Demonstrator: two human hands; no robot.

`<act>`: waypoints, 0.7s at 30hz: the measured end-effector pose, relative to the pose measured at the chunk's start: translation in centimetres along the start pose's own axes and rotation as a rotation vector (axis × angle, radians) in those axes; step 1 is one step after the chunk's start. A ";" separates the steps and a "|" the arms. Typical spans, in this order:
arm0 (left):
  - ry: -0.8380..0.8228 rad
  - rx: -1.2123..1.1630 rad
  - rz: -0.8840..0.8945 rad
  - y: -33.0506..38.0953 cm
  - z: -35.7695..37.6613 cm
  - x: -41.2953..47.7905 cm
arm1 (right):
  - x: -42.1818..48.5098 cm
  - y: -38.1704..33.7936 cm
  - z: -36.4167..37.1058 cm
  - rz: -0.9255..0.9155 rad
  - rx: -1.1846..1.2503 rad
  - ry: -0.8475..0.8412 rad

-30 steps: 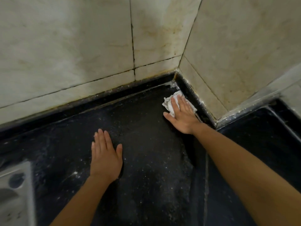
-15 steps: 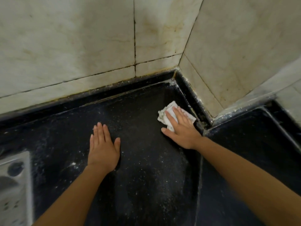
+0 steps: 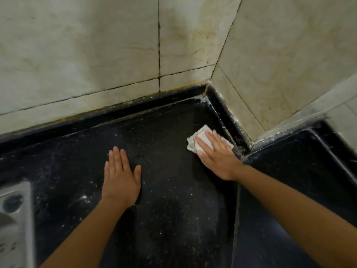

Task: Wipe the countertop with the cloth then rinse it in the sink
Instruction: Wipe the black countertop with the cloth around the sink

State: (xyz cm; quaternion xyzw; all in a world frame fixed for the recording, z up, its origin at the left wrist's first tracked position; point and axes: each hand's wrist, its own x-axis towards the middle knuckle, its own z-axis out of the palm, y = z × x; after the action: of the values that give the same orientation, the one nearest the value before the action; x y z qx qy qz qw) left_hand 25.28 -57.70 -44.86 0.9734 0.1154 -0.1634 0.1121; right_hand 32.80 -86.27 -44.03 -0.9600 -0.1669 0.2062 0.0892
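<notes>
A crumpled white cloth lies on the black speckled countertop close to the inner wall corner. My right hand presses flat on the cloth with straight fingers and covers most of it. My left hand rests flat on the bare counter to the left, palm down, holding nothing. White specks and dust are scattered over the dark surface.
Stained cream wall tiles rise behind and to the right of the counter. A raised black lip runs along the wall. A grey metal fixture sits at the left edge. A seam splits the counter to the right.
My right hand has slid the cloth back from the corner along the right wall, toward me. My left hand has stayed flat in place on the counter.
</notes>
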 end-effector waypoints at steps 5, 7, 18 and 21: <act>0.032 -0.005 -0.004 -0.1 0.5 0.0 | 8.7 -0.6 -2.6 0.158 0.047 0.031; 0.045 -0.014 -0.001 -0.2 0.5 0.0 | 11.0 -0.9 -3.3 0.195 0.058 0.033; 0.022 -0.023 0.008 -0.1 0.1 -0.2 | 7.6 -4.0 -1.3 0.009 0.047 0.001; 0.009 -0.023 0.006 0.0 -0.1 -0.2 | 3.4 -5.6 0.9 -0.127 -0.010 0.004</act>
State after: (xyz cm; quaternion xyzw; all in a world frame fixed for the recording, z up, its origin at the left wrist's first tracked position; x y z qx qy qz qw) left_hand 25.08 -57.70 -44.72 0.9731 0.1146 -0.1573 0.1234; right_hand 33.75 -79.72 -44.71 -0.9484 -0.2282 0.1975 0.0976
